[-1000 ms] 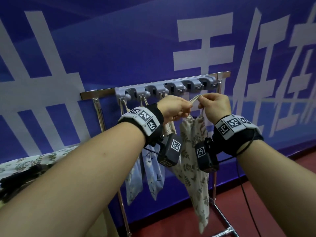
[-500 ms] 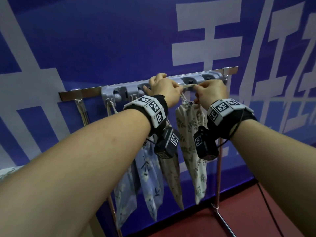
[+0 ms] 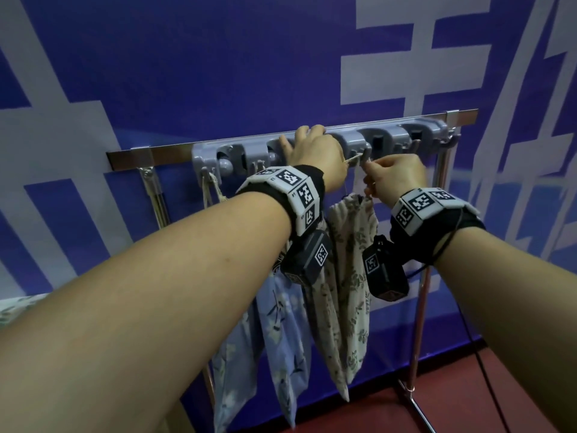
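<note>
While both hands work up at the rack, the left hand lies over the grey hook rail, its fingertips on the rail's top edge. A taut length of pale drawstring comes out from under its thumb side, though the back of the hand hides the grip itself. Just to its right and slightly lower, the right hand has its fingers curled and pinches the other end of that drawstring between thumb and forefinger. Between the two hands the cord runs up to a small hook on the rail; whether it is seated on the hook cannot be told.

The cream floral drawstring bag hangs straight down from the cord, below and between the wrists, its gathered mouth just under the right hand's fingers. Under the left wrist hang more fabric bags, among them a blue floral bag. Each wrist wears a black band with square printed markers. Beyond the hands is a blue banner with large white characters, and below the right forearm a chrome rack leg stands on red floor.
</note>
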{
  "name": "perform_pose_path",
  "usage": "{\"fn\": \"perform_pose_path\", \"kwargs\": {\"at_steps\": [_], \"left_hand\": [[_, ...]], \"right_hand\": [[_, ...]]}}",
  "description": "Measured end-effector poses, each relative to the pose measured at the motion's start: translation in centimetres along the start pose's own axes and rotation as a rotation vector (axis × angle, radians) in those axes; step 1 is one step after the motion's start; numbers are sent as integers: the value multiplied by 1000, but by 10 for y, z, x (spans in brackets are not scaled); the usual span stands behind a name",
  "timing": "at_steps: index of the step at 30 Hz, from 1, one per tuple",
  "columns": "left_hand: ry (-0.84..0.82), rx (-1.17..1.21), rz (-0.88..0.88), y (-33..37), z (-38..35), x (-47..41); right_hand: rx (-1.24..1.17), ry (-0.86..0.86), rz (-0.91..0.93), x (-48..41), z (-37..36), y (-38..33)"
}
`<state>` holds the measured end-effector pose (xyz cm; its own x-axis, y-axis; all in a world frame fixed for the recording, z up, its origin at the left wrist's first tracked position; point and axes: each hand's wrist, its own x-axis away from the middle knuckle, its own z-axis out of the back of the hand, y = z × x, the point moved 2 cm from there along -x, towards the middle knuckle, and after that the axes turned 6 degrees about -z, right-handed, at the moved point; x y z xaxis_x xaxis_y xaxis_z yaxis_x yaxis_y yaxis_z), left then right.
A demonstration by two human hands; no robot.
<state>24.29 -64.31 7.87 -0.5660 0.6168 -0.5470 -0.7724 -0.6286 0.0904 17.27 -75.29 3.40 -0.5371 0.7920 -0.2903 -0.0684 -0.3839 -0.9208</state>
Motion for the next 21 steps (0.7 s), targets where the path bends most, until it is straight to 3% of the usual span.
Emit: {"fn": "perform_pose_path", "kwargs": {"at_steps": [5, 10, 16, 21], "left_hand": [[-26, 154, -98, -12, 6, 21], [48, 298, -143, -26, 31, 58], [133, 485, 22, -52, 101, 109], [223, 612, 205, -116, 165, 174]], "right_hand": [[23, -7, 19, 12, 4, -1], [13, -5, 32, 43, 7, -23], [-64, -82, 86, 104, -12, -78], [-136, -257, 104, 174, -58, -123]]}}
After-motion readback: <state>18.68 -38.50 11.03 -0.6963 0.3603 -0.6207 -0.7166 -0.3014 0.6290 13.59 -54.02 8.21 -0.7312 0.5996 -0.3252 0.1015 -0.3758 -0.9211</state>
